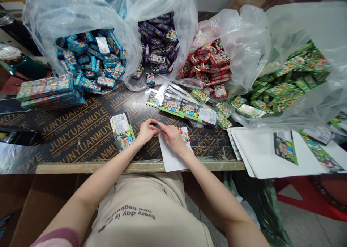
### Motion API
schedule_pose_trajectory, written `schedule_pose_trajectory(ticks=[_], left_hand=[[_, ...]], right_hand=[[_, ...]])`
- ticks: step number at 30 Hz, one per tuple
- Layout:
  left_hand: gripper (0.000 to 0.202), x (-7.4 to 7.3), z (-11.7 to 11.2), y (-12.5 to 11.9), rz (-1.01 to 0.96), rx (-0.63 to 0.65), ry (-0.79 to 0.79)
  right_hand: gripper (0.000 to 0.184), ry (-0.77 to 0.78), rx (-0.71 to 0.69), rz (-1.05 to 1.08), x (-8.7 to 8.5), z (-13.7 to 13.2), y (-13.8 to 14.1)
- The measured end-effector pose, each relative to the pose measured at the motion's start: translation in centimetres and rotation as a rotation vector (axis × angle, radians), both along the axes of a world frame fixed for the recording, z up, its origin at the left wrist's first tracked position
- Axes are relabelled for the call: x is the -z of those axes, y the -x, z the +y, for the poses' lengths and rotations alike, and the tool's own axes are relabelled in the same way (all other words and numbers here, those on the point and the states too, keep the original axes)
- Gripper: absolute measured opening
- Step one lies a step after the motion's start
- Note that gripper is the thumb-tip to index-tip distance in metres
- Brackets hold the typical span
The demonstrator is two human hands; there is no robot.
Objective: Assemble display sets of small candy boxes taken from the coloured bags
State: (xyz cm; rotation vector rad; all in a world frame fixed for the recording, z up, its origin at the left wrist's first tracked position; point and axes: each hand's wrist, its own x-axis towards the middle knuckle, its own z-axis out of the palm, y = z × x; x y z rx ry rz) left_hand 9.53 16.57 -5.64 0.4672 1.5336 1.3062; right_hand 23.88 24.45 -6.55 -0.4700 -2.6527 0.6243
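Note:
My left hand [148, 132] and my right hand [173, 138] meet at the fingertips above the front of the table. Both are closed in a pinch, and whatever is between the fingers is too small or hidden to make out. Under my right hand lies a white card [170, 161] reaching over the table's edge. A small red printed box [184, 134] shows just beyond that hand, partly covered by it. Close to my left wrist lies a black and green printed packet [121, 127] with a white label.
Plastic bags along the back hold blue boxes [89, 64], purple boxes [158, 41], red boxes [214, 60] and green boxes [287, 89]. Printed sleeves [180, 104] lie beyond my hands. Stacked boxes [46, 89] stand left; white cards [260, 154] overhang the front edge at right.

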Motion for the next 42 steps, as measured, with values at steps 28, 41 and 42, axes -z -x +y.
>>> schedule_pose_trajectory(ticks=[28,41,42], left_hand=[[0.036,0.5,-0.4,-0.3,0.136,0.075,-0.040],[0.054,0.2,0.0,-0.2,0.050,0.024,-0.007],[0.054,0.2,0.0,-0.2,0.046,0.024,-0.008]], right_hand=[[0.074,0.307,0.058,-0.007,-0.8,0.3,0.3],[0.058,0.225,0.043,0.088,0.0,-0.4,-0.3],[0.059,0.246,0.048,0.097,-0.1,-0.4,-0.3]])
